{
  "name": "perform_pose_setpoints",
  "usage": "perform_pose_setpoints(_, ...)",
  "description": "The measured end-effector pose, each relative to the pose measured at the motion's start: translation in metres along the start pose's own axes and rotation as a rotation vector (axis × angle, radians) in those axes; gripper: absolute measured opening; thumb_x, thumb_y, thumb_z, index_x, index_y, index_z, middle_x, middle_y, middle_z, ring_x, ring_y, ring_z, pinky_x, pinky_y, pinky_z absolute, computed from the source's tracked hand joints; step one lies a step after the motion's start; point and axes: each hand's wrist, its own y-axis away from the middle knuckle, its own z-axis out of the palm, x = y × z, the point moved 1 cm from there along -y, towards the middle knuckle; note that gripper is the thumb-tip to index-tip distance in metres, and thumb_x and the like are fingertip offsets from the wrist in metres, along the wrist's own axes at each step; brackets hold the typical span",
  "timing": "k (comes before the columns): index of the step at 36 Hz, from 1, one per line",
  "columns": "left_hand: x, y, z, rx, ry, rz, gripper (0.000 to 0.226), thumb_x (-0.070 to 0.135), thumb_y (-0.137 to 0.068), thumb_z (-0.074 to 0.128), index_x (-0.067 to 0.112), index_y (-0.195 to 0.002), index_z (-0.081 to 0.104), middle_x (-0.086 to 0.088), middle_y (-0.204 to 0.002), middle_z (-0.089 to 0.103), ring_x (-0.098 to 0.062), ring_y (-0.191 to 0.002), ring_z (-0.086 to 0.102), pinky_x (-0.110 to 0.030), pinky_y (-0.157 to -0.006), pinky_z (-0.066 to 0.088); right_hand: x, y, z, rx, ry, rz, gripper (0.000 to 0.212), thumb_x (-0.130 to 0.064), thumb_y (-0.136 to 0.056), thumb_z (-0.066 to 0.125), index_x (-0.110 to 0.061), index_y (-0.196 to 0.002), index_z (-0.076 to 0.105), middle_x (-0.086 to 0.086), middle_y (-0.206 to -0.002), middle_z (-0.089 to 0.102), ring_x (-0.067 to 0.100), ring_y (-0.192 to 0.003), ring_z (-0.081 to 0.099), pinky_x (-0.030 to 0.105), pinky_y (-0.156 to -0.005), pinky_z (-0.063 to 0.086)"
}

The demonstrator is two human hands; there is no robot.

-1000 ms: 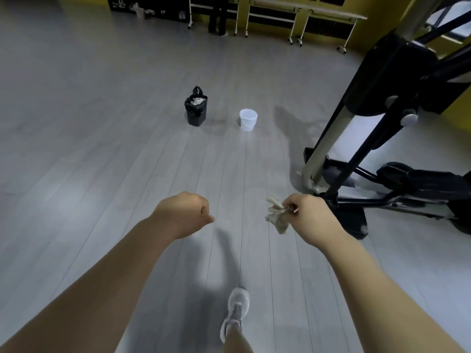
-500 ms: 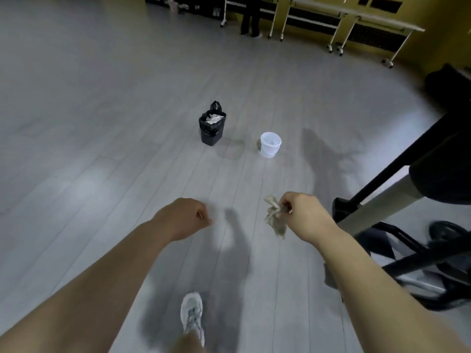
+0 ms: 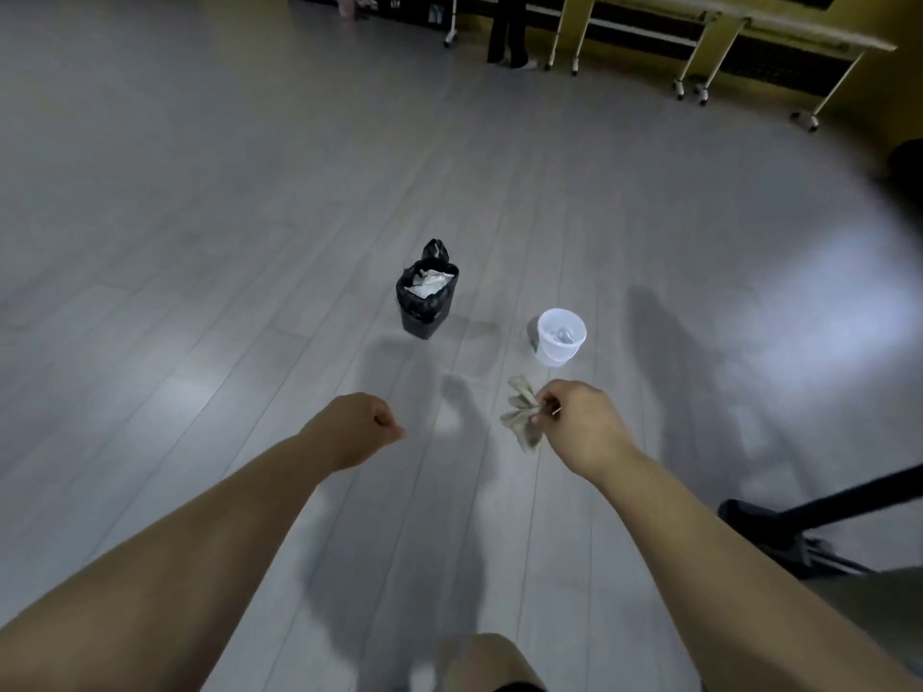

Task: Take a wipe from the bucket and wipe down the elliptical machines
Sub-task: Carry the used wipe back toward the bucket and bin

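Grey plank floor ahead: my R hand pinches crumpled beige wipe, L hand fisted, empty; black bag-lined bin stands near round white plastic bucket, so a sloppy toss could hit the wrong one.

The crumpled greyish-beige wipe is pinched near its middle by the right hand. Its creased ends stick up and hang down beside the fingers, in the air above the grey plank floor. The small round white plastic bucket stands upright and open on that floor, beyond the wipe and apart from it, with something pale lying inside. Of the black elliptical machine only a dark foot and a slanted bar show, at the lower right edge.
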Motion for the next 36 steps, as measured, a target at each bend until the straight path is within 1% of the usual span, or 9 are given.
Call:
perform_pose_setpoints(5, 0.007, -0.099, -0.032, 0.0, -0.035, -0.026, 0.021, 0.037, -0.089, 0.063, 0.016, -0.092, 0.066, 0.001, -0.088, 0.066, -0.013, -0.078, 0.061, -0.025, -0.071, 0.048, 0.001, -0.109, 0.001, -0.019, 0.002, -0.032, 0.02, -0.006, -0.089, 0.051, -0.004, -0.101, 0.066, 0.013, -0.101, 0.064, 0.028, -0.088, 0.061, 0.034, -0.074, 0.05)
perform_pose_setpoints(9, 0.02, -0.181, -0.057, 0.011, -0.091, -0.059, 0.025, 0.036, -0.091, 0.061, 0.014, -0.098, 0.066, -0.001, -0.097, 0.066, -0.017, -0.088, 0.062, -0.028, -0.08, 0.049, 0.009, -0.205, -0.003, -0.052, 0.017, -0.061, 0.019, -0.006, -0.088, 0.052, -0.004, -0.1, 0.067, 0.013, -0.101, 0.063, 0.028, -0.085, 0.06, 0.026, -0.065, 0.044)
perform_pose_setpoints(14, 0.044, -0.28, -0.092, -0.017, -0.105, -0.096, 0.026, 0.038, -0.092, 0.058, 0.013, -0.096, 0.066, -0.004, -0.101, 0.065, -0.018, -0.092, 0.06, -0.028, -0.081, 0.049, 0.003, -0.325, -0.013, -0.14, 0.02, -0.048, 0.014, -0.008, -0.084, 0.055, -0.009, -0.093, 0.066, 0.006, -0.095, 0.067, 0.024, -0.085, 0.061, 0.033, -0.072, 0.051)
perform_pose_setpoints(18, 0.06, -0.35, -0.119, 0.016, -0.075, -0.089, 0.022, 0.038, -0.09, 0.061, 0.016, -0.088, 0.066, -0.002, -0.097, 0.064, -0.02, -0.092, 0.061, -0.032, -0.084, 0.051, -0.014, -0.406, -0.021, -0.169, 0.012, -0.061, 0.014, -0.011, -0.087, 0.05, -0.007, -0.093, 0.063, 0.008, -0.092, 0.064, 0.021, -0.075, 0.054, 0.027, -0.057, 0.039)
perform_pose_setpoints(21, 0.065, -0.395, -0.135, 0.012, -0.078, -0.098, 0.027, 0.039, -0.09, 0.06, 0.014, -0.095, 0.069, -0.002, -0.101, 0.066, -0.019, -0.095, 0.061, -0.033, -0.086, 0.051, -0.027, -0.462, -0.019, -0.186, -0.049, -0.06, 0.011, -0.011, -0.088, 0.05, -0.01, -0.09, 0.061, 0.006, -0.088, 0.062, 0.021, -0.075, 0.054, 0.026, -0.061, 0.039)
perform_pose_setpoints(25, 0.06, -0.453, -0.154, -0.019, -0.118, -0.13, 0.028, 0.038, -0.092, 0.057, 0.013, -0.096, 0.067, -0.003, -0.102, 0.066, -0.016, -0.089, 0.058, -0.026, -0.078, 0.046, -0.042, -0.533, -0.007, -0.202, -0.126, 0.007, 0.009, -0.012, -0.086, 0.054, -0.011, -0.089, 0.062, 0.007, -0.09, 0.064, 0.024, -0.081, 0.058, 0.029, -0.066, 0.044)
perform_pose_setpoints(28, 0.052, -0.497, -0.172, -0.031, -0.143, -0.137, 0.027, 0.037, -0.092, 0.058, 0.013, -0.099, 0.067, -0.002, -0.105, 0.064, -0.015, -0.091, 0.056, -0.024, -0.079, 0.043, -0.053, -0.585, 0.005, -0.216, -0.192, 0.066, 0.002, -0.013, -0.085, 0.057, -0.015, -0.086, 0.057, 0.007, -0.089, 0.063, 0.024, -0.081, 0.06, 0.032, -0.068, 0.05)
perform_pose_setpoints(31, 0.04, -0.548, -0.194, -0.057, -0.161, -0.118, 0.026, 0.036, -0.092, 0.057, 0.012, -0.099, 0.066, -0.004, -0.106, 0.064, -0.015, -0.092, 0.056, -0.025, -0.079, 0.043, -0.063, -0.637, 0.019, -0.208, -0.263, 0.136, 0.011, -0.01, -0.084, 0.061, -0.018, -0.079, 0.055, 0.009, -0.09, 0.066, 0.026, -0.084, 0.064, 0.037, -0.074, 0.055)
perform_pose_setpoints(36, 0.026, -0.632, -0.234, -0.096, -0.191, -0.088, 0.026, 0.036, -0.092, 0.057, 0.013, -0.097, 0.066, -0.003, -0.103, 0.065, -0.015, -0.091, 0.057, -0.026, -0.08, 0.045, -0.083, -0.716, 0.042, -0.171, -0.424, 0.252, 0.013, -0.009, -0.084, 0.061, -0.021, -0.08, 0.056, 0.009, -0.091, 0.067, 0.023, -0.079, 0.065, 0.022, -0.057, 0.045)
